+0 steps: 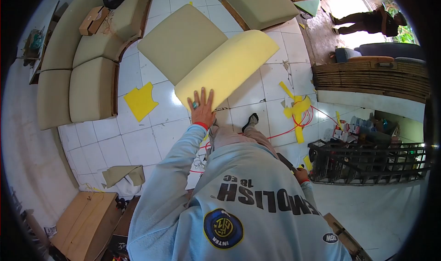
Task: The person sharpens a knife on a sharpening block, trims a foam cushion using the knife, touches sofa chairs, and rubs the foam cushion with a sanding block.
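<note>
Left hand (202,109): fingers spread on the near end of the yellow foam (229,68).
Foam's look: long, pale, smooth — corners rounded — stretching forward and right from the fingers.
Beige cushion (183,42): beyond the fingertips, along the foam's far edge.
Right hand (302,174): fingers curled around a dark tool (285,161).

You get strong daylight through the doorway (351,4) at the upper right, where it washes out to white and leaves the standing person (388,24) nearly in silhouette. The pale floor tiles (170,146) are bright, with small glare spots beside the yellow foam (229,65) and farther right. A soft shadow lies below the foam's right half. Lettering on your shirt (271,192) reads sharp. Fisheye distortion bends your view, black vignetting rounds its corners, and the lower left is dim.
</note>
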`<action>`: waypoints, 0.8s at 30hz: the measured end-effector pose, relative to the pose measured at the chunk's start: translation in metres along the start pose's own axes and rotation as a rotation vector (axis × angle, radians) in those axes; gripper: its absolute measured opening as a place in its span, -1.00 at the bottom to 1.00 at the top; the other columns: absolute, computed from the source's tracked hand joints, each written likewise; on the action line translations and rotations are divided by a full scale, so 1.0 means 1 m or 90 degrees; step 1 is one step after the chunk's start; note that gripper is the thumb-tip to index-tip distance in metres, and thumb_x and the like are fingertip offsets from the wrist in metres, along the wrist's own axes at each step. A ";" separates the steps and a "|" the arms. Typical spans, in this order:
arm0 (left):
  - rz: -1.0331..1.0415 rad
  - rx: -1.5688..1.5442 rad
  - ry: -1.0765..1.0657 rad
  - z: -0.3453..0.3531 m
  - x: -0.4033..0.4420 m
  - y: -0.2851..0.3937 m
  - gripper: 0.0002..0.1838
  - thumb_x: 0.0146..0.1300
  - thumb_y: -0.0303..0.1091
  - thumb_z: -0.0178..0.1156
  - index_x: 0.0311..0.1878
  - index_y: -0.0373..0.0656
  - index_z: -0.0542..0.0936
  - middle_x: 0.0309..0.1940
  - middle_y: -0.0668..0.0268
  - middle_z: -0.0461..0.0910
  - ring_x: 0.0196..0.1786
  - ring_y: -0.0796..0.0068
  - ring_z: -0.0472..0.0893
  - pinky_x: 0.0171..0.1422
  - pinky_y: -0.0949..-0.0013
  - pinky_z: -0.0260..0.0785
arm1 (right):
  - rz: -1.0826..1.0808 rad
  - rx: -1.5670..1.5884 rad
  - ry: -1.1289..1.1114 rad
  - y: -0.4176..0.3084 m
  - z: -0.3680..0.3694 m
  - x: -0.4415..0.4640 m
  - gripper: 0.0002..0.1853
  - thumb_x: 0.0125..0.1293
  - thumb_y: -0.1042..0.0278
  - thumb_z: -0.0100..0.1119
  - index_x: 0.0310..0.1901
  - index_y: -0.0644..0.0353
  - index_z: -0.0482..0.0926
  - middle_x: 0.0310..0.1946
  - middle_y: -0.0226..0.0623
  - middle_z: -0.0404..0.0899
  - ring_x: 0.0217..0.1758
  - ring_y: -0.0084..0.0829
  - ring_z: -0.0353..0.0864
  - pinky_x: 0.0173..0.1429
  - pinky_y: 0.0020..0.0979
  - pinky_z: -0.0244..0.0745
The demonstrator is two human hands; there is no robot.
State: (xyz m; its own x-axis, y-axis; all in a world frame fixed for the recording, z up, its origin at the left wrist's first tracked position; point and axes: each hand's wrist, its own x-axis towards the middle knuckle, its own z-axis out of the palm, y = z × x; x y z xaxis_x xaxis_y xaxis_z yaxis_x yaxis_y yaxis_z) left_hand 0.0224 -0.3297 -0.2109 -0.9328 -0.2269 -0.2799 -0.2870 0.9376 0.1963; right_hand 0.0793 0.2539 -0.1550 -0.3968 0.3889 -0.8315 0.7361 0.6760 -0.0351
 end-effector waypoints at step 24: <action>0.110 -0.103 -0.029 0.000 0.052 0.037 -0.51 0.17 -0.05 0.28 0.12 -0.05 0.50 0.56 0.05 -0.03 0.56 -0.25 -0.08 0.45 -0.54 -0.28 | -0.002 0.124 0.156 -0.047 0.008 0.000 -0.50 0.31 0.34 0.05 0.31 0.08 0.39 -0.34 -0.09 0.66 -0.54 -0.30 0.66 -0.55 -0.29 0.54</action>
State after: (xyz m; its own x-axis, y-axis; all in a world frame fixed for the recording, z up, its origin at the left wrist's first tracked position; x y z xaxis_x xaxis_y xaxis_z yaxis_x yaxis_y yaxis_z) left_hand -0.0364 -0.3068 -0.2182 -0.9615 -0.0512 -0.2698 -0.1582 0.9063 0.3920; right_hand 0.0487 0.2171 -0.1579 -0.5030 0.5421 -0.6731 0.8160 0.5546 -0.1631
